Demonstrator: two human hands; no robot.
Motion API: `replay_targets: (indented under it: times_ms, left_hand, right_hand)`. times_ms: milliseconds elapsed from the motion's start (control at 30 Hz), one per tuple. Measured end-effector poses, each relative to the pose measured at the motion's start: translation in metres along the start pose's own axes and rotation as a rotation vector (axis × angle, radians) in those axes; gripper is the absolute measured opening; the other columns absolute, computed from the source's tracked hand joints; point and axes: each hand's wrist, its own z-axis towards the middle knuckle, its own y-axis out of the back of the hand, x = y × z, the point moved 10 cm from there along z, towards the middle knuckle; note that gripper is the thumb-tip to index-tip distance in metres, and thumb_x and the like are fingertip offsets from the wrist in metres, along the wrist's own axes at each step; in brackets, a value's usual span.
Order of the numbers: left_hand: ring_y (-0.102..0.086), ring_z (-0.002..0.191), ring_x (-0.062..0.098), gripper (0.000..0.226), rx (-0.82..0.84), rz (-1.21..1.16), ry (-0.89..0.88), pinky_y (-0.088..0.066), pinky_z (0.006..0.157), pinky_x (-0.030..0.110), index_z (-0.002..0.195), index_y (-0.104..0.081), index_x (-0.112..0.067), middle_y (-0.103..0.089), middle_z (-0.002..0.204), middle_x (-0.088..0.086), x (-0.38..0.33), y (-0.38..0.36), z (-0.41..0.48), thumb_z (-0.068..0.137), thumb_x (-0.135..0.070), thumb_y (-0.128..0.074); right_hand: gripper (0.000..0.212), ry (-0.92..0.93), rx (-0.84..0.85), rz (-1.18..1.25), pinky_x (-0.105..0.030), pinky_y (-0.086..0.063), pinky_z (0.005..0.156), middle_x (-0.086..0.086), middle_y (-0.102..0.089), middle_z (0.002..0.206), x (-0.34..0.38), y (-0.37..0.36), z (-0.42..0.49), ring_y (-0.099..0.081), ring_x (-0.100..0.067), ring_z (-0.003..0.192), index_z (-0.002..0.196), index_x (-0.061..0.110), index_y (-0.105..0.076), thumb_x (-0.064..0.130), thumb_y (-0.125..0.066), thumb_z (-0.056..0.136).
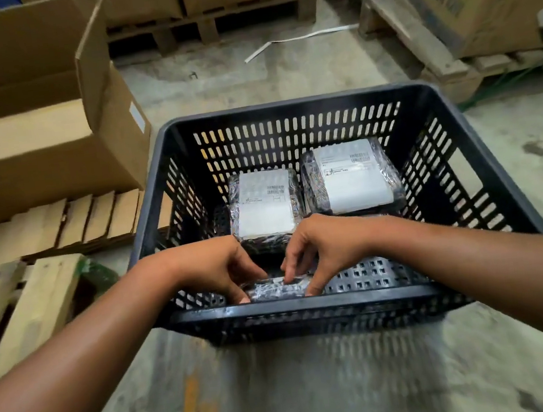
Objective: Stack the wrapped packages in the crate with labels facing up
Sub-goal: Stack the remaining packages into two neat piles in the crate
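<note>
I'm gripping a package [275,288] with both hands, left [216,271] and right [321,254], fingers pinching its ends; it's lying crosswise against the crate's [285,109] near wall.

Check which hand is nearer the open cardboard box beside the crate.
Left. The left hand is on the side of the crate facing the open cardboard box; the right hand sits farther across. Both have a grip on the wrapped package at the near wall.
</note>
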Motion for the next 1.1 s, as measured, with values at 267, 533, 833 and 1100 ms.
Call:
replay_targets:
  times_ms: [267,533,833,1100]
  left_hand:
    - [-0.057,0.124,0.020,0.092,-0.216,0.289,0.045,-0.046,0.098,0.028,0.147,-0.050,-0.018,-0.064,0.134,-0.001,0.002,0.024,0.016,0.065,-0.029,-0.091]
    - [-0.056,0.122,0.003,0.085,-0.279,-0.085,-0.031,-0.043,0.109,0.028,0.143,-0.053,-0.036,-0.061,0.137,-0.015,0.002,0.050,0.004,0.070,-0.010,-0.089]
    - [-0.051,0.134,0.010,0.077,-0.654,-0.557,-0.301,-0.048,0.107,0.044,0.143,-0.041,-0.060,-0.049,0.150,-0.014,-0.020,0.106,-0.031,0.092,-0.012,-0.072]
    - [-0.064,0.119,0.011,0.065,-0.816,-0.717,-0.263,-0.054,0.095,0.028,0.144,-0.050,-0.044,-0.072,0.124,-0.007,-0.013,0.153,-0.043,0.098,0.001,-0.059]
  right_hand:
    - [0.028,-0.023,-0.140,0.209,-0.023,-0.044,0.059,0.016,-0.066,0.070,-0.029,0.031,0.000,-0.055,-0.009,0.060,0.102,0.021,-0.082,0.015,-0.093,0.077]
    - [0.026,-0.029,-0.223,0.323,-0.013,-0.036,0.052,0.016,-0.060,0.060,-0.025,0.049,-0.013,-0.043,-0.003,0.049,0.098,0.022,-0.083,0.021,-0.094,0.074]
    - [0.044,-0.035,-0.528,0.697,-0.038,-0.064,0.064,-0.013,-0.081,0.104,-0.014,0.130,-0.044,-0.078,-0.027,0.091,0.102,0.023,-0.084,0.020,-0.094,0.060]
    - [0.087,0.103,-0.825,0.352,-0.032,-0.061,0.089,0.006,-0.055,0.151,0.026,0.154,-0.050,-0.064,-0.013,0.125,0.143,0.042,-0.058,0.041,-0.093,0.064]
